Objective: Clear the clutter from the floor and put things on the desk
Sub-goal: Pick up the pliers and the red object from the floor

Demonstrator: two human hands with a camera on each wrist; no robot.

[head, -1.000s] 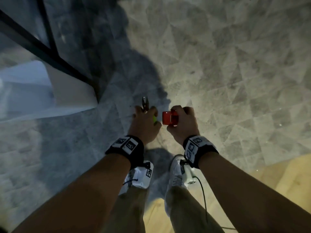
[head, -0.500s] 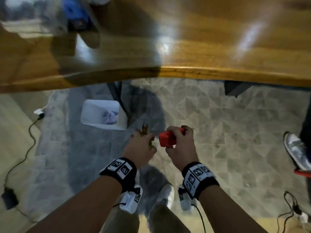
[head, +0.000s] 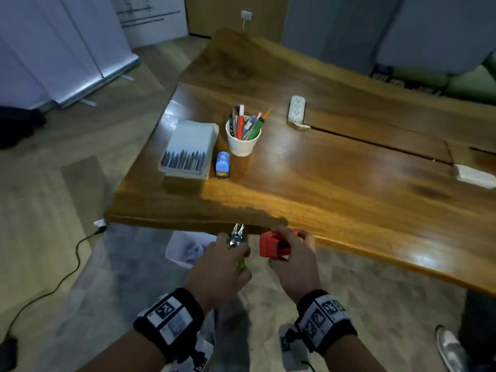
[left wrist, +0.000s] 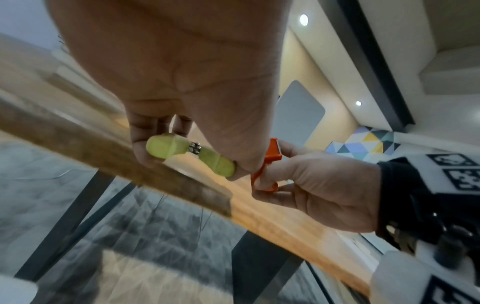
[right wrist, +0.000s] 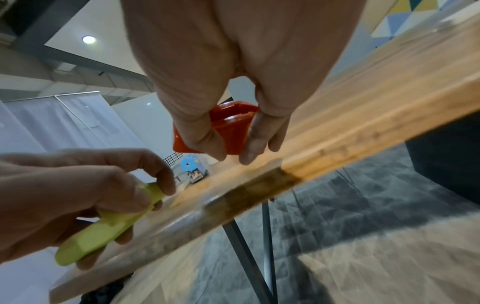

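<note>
Both hands have risen from the floor to the table edge, left hand fingers clamped on the green-handled pliers, right hand fingers on the red block, so only setting down remains.

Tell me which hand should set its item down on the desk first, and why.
Right, probably. The right hand holds the red block already over the desk edge; the left hand, holding the green-handled pliers, sits just short of it.

both forearms reach forward; left hand and right hand each closed in a grip.
</note>
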